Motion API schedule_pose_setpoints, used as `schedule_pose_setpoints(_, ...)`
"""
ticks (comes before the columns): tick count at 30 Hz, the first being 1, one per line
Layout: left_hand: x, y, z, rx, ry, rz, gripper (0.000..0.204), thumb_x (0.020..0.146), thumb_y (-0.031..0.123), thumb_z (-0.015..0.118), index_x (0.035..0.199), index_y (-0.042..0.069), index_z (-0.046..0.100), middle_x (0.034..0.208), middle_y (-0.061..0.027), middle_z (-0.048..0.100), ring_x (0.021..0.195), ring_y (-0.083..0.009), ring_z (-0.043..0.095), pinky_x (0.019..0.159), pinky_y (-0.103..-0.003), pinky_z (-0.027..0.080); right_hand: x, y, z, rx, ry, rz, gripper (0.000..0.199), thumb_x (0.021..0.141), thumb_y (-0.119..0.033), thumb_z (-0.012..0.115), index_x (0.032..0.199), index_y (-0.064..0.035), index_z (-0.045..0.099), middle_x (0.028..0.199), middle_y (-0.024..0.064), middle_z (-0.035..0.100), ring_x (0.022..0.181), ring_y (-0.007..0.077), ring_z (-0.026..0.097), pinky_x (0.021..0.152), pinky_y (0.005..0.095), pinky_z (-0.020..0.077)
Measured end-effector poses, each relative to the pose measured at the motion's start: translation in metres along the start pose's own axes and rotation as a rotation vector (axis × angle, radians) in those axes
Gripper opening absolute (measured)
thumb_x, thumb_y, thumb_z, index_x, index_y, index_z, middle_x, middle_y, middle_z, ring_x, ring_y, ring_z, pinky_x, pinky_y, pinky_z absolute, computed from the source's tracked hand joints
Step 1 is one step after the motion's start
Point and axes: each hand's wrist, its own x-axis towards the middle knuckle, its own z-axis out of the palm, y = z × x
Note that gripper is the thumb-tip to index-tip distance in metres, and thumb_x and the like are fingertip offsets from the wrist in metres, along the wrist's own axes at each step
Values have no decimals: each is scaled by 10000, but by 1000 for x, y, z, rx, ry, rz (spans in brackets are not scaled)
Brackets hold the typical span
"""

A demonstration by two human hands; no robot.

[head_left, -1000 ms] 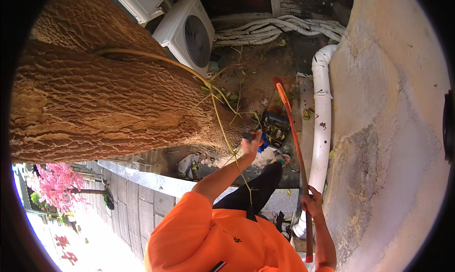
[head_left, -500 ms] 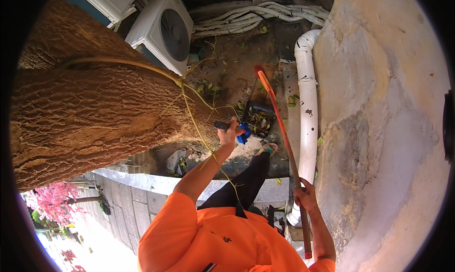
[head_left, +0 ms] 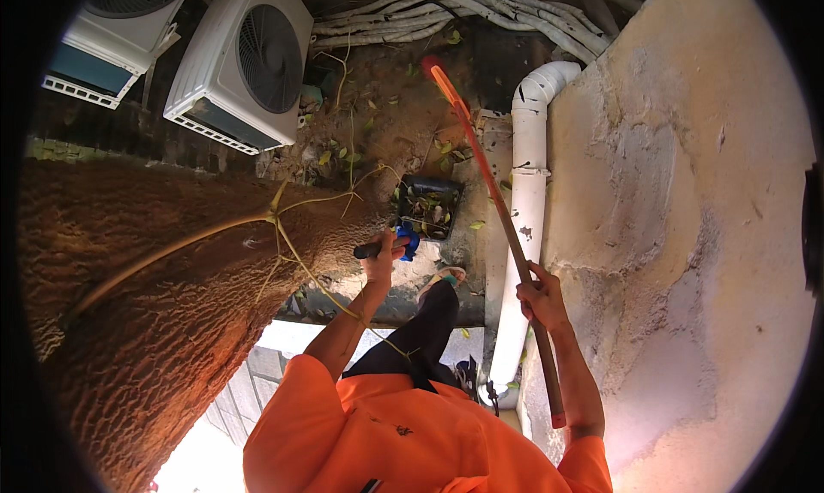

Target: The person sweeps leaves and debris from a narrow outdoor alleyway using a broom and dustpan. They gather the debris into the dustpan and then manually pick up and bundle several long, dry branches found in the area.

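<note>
My left hand [head_left: 379, 257] is closed round the black handle of a dustpan. A blue part [head_left: 409, 240] sits at the handle's end, beside the black, box-like pan [head_left: 429, 184], which holds leaves and lies low beyond my foot. In my right hand [head_left: 542, 297] is the shaft of a long broom [head_left: 508, 227], brown at the lower end and red higher up. Its orange head [head_left: 447, 87] with red bristles reaches to the leaf-strewn ground beyond the pan. A thin, bare branching vine [head_left: 296, 253] crosses in front of my left forearm.
A thick rough tree trunk [head_left: 189, 270] fills the left. White outdoor air-conditioner units [head_left: 227, 68] stand at the far left. Insulated white pipes [head_left: 386, 25] run along the back. On the right are a white drainpipe [head_left: 530, 141] and a stained wall [head_left: 661, 235].
The broom head has moved farther away, past the dustpan. My view has shifted, bringing more of the air-conditioner units into sight. Both hands keep their hold.
</note>
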Motion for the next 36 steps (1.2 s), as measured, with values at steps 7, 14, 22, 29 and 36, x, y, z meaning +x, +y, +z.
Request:
schedule_pose_setpoints(7,-3,36,12,12,14,-56,315,859,284,637,842,-26,585,820,-178,670,609,-178,654,538,-254,546,18,-78,-9,101,-7,122,493,757,-3,585,1222,87,446,577,81,540,349,120,447,313,260,321)
schedule_pose_setpoints(14,-15,57,3,98,26,-127,318,881,298,599,944,-13,583,873,-150,664,667,-174,640,593,-270,543,59,-92,3,20,-74,178,415,738,18,561,1135,114,490,563,91,530,353,122,446,329,254,318)
schedule_pose_setpoints(22,-15,59,-6,13,47,-154,284,907,266,554,934,-16,530,869,-168,666,676,-191,653,601,-239,529,136,-131,9,-74,-249,-48,525,770,-9,565,1263,89,411,545,46,495,349,102,412,343,250,313)
schedule_pose_setpoints(29,-25,68,4,-81,126,-150,290,896,239,571,965,-42,548,840,-149,651,672,-212,653,618,-287,546,136,-209,-2,35,-325,46,352,803,-38,554,1135,49,473,501,45,464,331,113,409,314,270,307)
schedule_pose_setpoints(36,-35,76,14,-137,175,-136,263,899,224,570,940,-35,558,860,-137,640,702,-211,649,664,-308,542,162,-224,8,462,-513,410,96,850,-61,513,942,-35,503,621,17,493,362,62,392,318,239,299)
